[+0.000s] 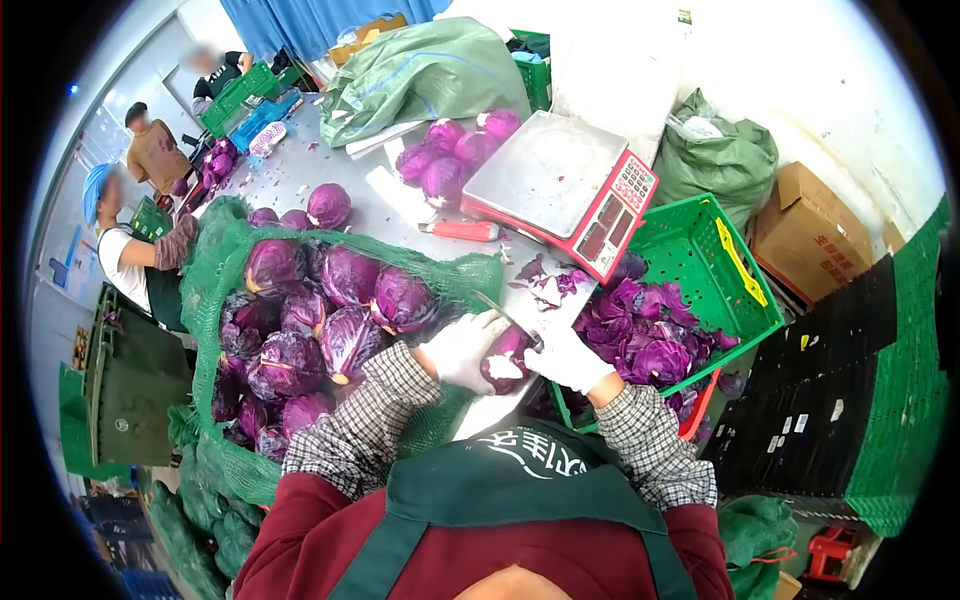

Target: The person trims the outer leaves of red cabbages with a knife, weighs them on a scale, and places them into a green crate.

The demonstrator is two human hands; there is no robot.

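My left hand [464, 352], in a white glove, is closed against the side of a red cabbage [506, 368] at the table's front edge. A pale cut patch shows on this cabbage. My right hand [568, 360], also gloved, grips a knife [507, 316] whose blade points up and to the left above the cabbage. The knife's handle is mostly hidden in the glove. Left of my hands, a green mesh sack [215, 290] lies open around several whole red cabbages [349, 275]. To the right, purple trimmed leaves [655, 335] fill part of a green crate [690, 225].
A red and white scale [560, 165] stands beyond my hands, beside several peeled cabbages [445, 180]. A red-handled tool [460, 231] lies before it. Black crates [800, 380] are stacked at the right near a cardboard box [810, 235]. Other people [130, 245] stand at the far left.
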